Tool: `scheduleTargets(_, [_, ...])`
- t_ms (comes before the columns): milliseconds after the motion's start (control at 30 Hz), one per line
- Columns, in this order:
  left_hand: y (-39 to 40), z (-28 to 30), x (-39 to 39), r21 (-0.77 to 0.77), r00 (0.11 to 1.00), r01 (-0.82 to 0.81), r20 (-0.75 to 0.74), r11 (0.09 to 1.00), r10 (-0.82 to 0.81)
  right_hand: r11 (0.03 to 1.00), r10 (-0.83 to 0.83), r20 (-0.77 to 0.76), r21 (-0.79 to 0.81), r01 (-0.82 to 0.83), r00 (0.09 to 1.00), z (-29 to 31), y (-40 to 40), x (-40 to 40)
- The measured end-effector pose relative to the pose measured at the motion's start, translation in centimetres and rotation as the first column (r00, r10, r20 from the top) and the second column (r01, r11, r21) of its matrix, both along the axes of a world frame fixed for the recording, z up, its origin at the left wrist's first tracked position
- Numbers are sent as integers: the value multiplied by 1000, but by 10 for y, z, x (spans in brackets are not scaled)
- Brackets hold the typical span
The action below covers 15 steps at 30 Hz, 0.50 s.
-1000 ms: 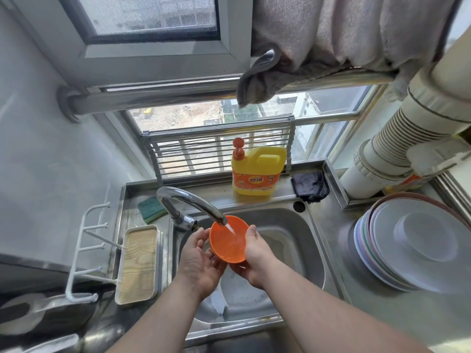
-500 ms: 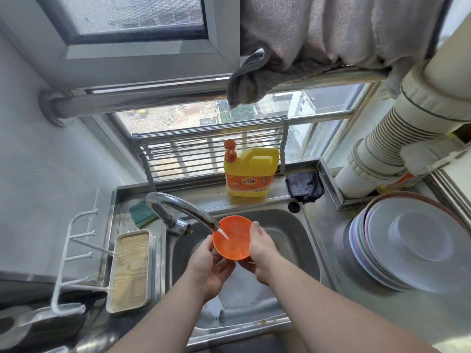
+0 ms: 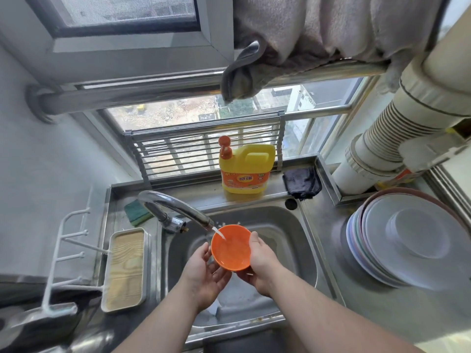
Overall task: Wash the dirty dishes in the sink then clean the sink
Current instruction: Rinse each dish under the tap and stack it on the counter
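Tilting more upright since before, orange bowl [image 3: 230, 247] faces faucet [image 3: 175, 208].

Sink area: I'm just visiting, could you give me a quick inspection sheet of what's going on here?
Surface: steel sink set in a steel counter, wet.
Job's things: orange bowl held under the running tap; something pale lies in the basin, unclear.
Clutter: yellow soap jug, green sponge, dark cloth, tray, stacked plates.
Grippers: left hand cups the bowl from below; right hand grips its rim.
Cables: nothing seen.
Surroundings: window, towel on a rail, ribbed duct.
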<state>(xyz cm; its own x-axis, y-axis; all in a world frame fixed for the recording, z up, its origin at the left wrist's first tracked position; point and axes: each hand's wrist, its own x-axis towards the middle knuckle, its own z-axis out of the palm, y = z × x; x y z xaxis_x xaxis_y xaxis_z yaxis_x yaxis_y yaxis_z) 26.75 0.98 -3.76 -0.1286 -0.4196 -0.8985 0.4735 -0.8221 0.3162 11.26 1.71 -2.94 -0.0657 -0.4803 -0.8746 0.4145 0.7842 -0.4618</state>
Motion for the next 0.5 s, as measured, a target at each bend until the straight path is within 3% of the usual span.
scheduleTargets(167, [7, -6, 1, 41, 998, 63, 1, 997, -63, 989, -145, 120, 45, 141, 982, -18, 32, -23])
scheduleTargets(233, [10, -10, 2, 54, 997, 71, 31, 996, -73, 978, -202, 92, 70, 196, 975, -28, 43, -39])
scheduleTargets(300, [12, -14, 5, 62, 994, 78, 68, 995, -82, 979, -195, -36, 58, 197, 980, -40, 50, -55])
scheduleTargets(367, [13, -19, 11, 74, 991, 76, 101, 994, -83, 995, -80, -296, 26, 91, 952, -56, 53, -71])
scheduleTargets(433, [14, -25, 16, 85, 987, 70, 136, 994, -81, 983, 179, -629, 89, -158, 757, -72, 52, -86])
scheduleTargets(500, [15, -35, 21, 93, 982, 72, 167, 993, -87, 936, 338, -748, 204, -288, 571, -74, 47, -92])
